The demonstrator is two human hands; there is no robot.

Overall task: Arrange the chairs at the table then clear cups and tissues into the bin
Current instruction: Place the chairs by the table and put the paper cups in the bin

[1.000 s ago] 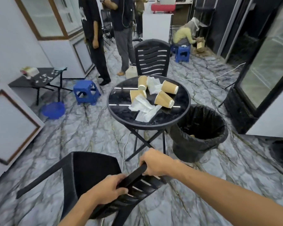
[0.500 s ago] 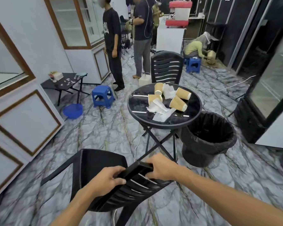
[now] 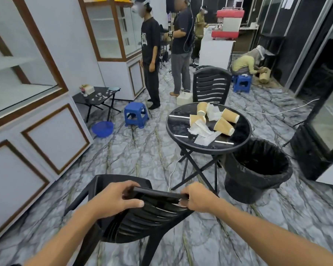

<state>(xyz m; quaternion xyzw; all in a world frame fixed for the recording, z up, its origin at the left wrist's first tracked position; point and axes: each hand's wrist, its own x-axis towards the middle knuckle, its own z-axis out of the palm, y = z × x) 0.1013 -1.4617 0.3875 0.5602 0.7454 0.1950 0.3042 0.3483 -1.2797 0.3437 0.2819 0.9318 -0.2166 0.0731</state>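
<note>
A black plastic chair (image 3: 142,219) is right in front of me, its backrest towards me. My left hand (image 3: 113,200) and my right hand (image 3: 198,198) both grip its top rail. Beyond it stands a round black table (image 3: 179,127) with several brown paper cups (image 3: 224,126) lying on their sides and crumpled white tissues (image 3: 202,131). A second black chair (image 3: 210,85) stands at the table's far side. A bin lined with a black bag (image 3: 258,169) sits on the floor to the right of the table.
White cabinets (image 3: 37,131) line the left wall. On the floor to the left are a blue stool (image 3: 136,114), a blue basin (image 3: 102,128) and a small black side table (image 3: 96,95). Several people stand or crouch behind. A white cable (image 3: 273,112) crosses the floor.
The chair's backrest has turned from tilted to level and square to me, both hands still on its rail. The table, bin and cups now sit further right in the view.
</note>
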